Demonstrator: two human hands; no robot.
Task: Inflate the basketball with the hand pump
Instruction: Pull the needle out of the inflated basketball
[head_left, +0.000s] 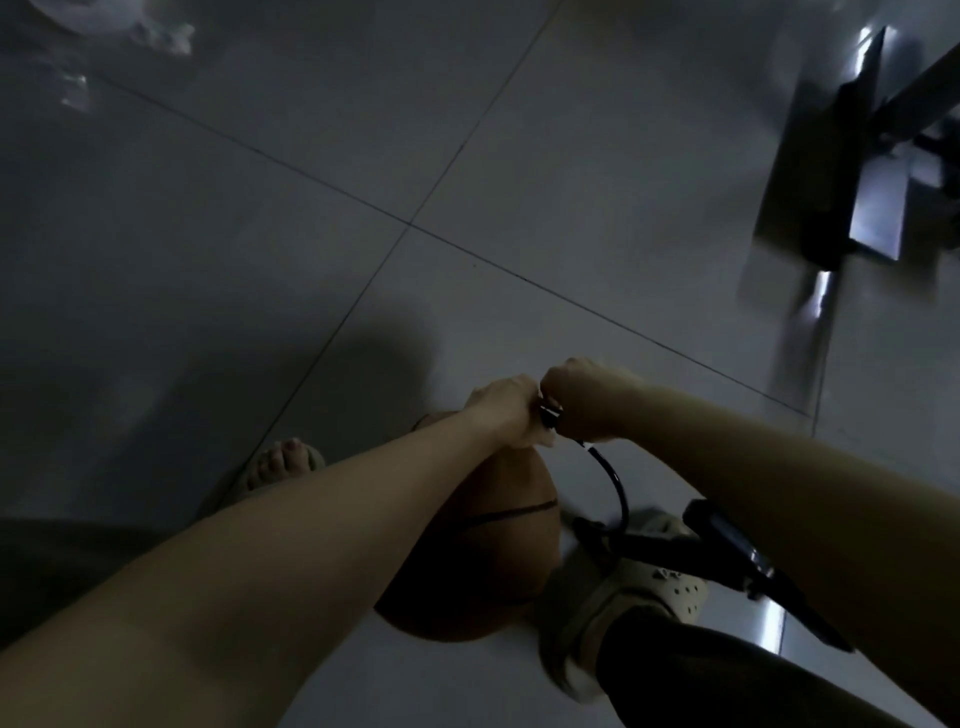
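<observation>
Grey tiled floor (311, 208) in dim light, with both grips meeting on a nozzle (550, 415) at the top of a basketball (498, 561).

Just below the middle of the frame, the left grip (506, 410) and right grip (582, 400) sit knuckle to knuckle. Each has its fingers curled in, pinching the small dark nozzle between them. The brown basketball rests on the floor directly beneath the grips at lower centre, and the left forearm covers part of it. A black hose (618, 488) loops from under the right grip down to the black pump (727, 545). The pump lies tilted across a pale shoe (649, 592) at lower right, well below the grips. A sandal (283, 467) with bare toes stands just left of the ball. A shiny metal stand (857, 182), blurred, fills the upper right of the frame.
</observation>
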